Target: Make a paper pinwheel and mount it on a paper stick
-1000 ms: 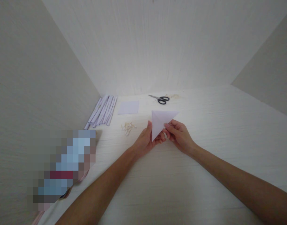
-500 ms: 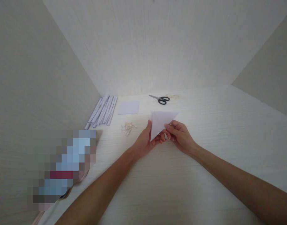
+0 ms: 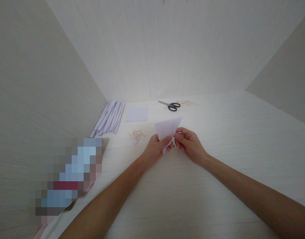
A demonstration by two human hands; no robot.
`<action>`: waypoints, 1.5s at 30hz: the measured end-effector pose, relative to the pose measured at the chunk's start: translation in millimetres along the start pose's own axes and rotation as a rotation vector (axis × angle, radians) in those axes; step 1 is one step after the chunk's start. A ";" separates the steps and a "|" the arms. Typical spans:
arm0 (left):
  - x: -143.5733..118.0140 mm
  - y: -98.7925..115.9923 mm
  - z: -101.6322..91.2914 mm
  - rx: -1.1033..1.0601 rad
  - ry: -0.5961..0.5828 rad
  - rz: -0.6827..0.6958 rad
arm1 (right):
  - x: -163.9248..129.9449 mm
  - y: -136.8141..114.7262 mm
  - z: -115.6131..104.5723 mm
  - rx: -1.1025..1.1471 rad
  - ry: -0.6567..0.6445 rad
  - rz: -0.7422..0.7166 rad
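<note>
We see both sets of fingers pinched on the folded paper (image 3: 167, 129) — left hand (image 3: 154, 151) and right hand (image 3: 189, 144) gripping its lower corner just above the table (image 3: 217, 132) — with toothpicks (image 3: 136, 135), a paper square (image 3: 137, 114), rolled strips (image 3: 109, 118) and scissors (image 3: 170, 105) farther out.

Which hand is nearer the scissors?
Right. The right hand lies a little right of and below the scissors; the left hand lies farther down, to their left. Both hold folded paper.
</note>
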State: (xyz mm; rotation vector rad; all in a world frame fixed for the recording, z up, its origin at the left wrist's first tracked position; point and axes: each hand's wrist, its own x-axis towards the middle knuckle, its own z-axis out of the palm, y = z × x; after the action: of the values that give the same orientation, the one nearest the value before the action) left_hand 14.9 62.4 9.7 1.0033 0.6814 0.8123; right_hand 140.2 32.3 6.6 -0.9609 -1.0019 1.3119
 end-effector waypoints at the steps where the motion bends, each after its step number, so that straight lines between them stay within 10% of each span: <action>1: 0.4 -1.1 -0.8 0.031 0.044 0.046 | 0.0 0.3 0.0 0.011 -0.008 -0.003; 9: -1.6 5.2 -3.4 0.299 0.357 0.310 | -7.4 -9.7 7.3 -0.178 -0.108 -0.032; 16: -3.9 5.1 -1.6 0.267 0.299 0.229 | -3.3 -0.1 0.9 -0.216 0.115 -0.046; 36: -0.9 9.6 1.8 -0.196 0.296 0.040 | 0.1 3.2 -1.9 -0.065 0.137 0.001; 45: 2.4 -0.2 -1.9 -0.057 0.243 0.127 | 0.7 5.4 -4.5 -0.107 0.192 -0.061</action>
State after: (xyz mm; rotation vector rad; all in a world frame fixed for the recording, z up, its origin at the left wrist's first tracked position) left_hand 14.8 65.2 8.5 0.9109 0.8019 1.0714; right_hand 142.9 33.2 0.1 -1.1073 -0.9523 1.1022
